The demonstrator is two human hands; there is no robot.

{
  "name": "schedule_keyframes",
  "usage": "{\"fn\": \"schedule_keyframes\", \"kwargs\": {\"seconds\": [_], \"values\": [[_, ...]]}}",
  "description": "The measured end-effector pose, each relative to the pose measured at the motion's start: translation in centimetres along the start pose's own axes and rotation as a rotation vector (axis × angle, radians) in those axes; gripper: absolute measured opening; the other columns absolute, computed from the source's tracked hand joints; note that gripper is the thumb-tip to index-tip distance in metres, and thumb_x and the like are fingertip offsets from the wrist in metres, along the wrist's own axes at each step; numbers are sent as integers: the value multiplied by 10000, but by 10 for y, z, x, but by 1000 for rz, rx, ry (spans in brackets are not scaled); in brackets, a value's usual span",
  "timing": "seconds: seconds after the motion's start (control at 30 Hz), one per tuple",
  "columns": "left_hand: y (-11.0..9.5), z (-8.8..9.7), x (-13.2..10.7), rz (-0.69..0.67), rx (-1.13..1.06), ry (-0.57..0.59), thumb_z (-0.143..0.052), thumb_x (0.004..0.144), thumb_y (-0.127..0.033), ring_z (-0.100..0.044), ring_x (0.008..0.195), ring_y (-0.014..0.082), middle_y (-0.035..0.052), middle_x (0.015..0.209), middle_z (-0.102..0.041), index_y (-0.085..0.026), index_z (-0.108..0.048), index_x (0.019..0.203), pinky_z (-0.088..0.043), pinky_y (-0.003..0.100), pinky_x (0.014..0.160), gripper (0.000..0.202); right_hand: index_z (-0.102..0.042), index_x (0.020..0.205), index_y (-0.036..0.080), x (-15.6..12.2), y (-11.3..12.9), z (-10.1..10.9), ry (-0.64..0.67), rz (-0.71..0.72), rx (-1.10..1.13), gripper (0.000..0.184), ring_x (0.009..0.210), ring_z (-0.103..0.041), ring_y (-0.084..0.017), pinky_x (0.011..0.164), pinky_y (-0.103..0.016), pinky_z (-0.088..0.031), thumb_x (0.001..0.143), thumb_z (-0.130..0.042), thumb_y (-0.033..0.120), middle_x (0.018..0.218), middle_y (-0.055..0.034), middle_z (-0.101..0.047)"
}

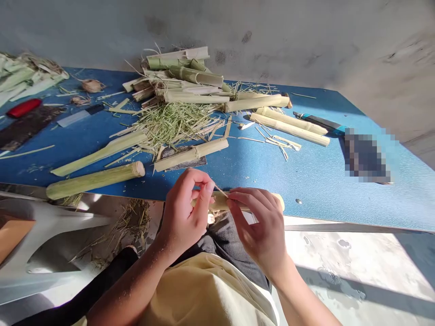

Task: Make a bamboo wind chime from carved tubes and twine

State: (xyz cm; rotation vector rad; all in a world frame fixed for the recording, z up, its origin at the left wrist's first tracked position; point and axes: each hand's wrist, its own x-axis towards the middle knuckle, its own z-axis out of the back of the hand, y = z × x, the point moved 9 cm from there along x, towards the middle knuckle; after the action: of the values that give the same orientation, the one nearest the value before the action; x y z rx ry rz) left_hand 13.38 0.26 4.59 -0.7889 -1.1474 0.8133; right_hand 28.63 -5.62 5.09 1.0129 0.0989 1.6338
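A short length of thin brown twine (221,191) is stretched between my two hands over the table's near edge. My left hand (188,206) pinches one end between thumb and forefinger. The fingertips of my right hand (261,217) are closed on the other end. Just below them a pale peeled bamboo piece (220,202) lies along the edge, partly covered by my right hand. Beyond my hands, another split bamboo piece (192,155) rests on a dark flat slab (200,162). Left of it lies a thick round bamboo stick (97,179).
A pile of split bamboo (197,97) and green shavings (173,120) covers the middle of the blue table (374,203). A cleaver (367,156) lies at the right, a knife (79,116) at the left near balls of twine (91,85). A wall (288,40) stands behind.
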Motion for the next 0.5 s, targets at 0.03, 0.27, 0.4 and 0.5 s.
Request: {"fn": "schedule_keyframes", "kwargs": {"seconds": [0.03,0.27,0.4,0.5], "values": [[0,0,0,2,-3,-1,-550,1071,-237,-635,784,88,4,989,-593,-219,-592,1038,-584,163,686,56,-694,1015,249,0,0,0,4,2,4,110,969,-676,-162,878,-357,-451,995,-644,153,1081,30,-763],[5,5,4,90,-52,-61,-570,1069,-310,-626,756,94,-6,920,-594,-217,-596,1016,-568,170,681,110,-689,967,235,-5,0,1,-43,64,-8,100,979,-699,-177,884,-376,-475,960,-676,135,1093,7,-774],[4,5,6,102,-47,-68,-569,1066,-330,-623,732,107,-4,876,-590,-211,-595,1001,-566,186,651,138,-683,959,230,-5,1,0,-41,55,-3,88,982,-700,-191,885,-391,-475,971,-649,149,1090,-7,-773],[3,5,6,89,-32,-66,-564,1066,-326,-622,727,106,-2,877,-591,-210,-591,996,-561,181,640,139,-666,951,227,-3,1,1,-56,33,0,104,959,-699,-188,870,-380,-469,988,-621,142,1048,-3,-775]]}}
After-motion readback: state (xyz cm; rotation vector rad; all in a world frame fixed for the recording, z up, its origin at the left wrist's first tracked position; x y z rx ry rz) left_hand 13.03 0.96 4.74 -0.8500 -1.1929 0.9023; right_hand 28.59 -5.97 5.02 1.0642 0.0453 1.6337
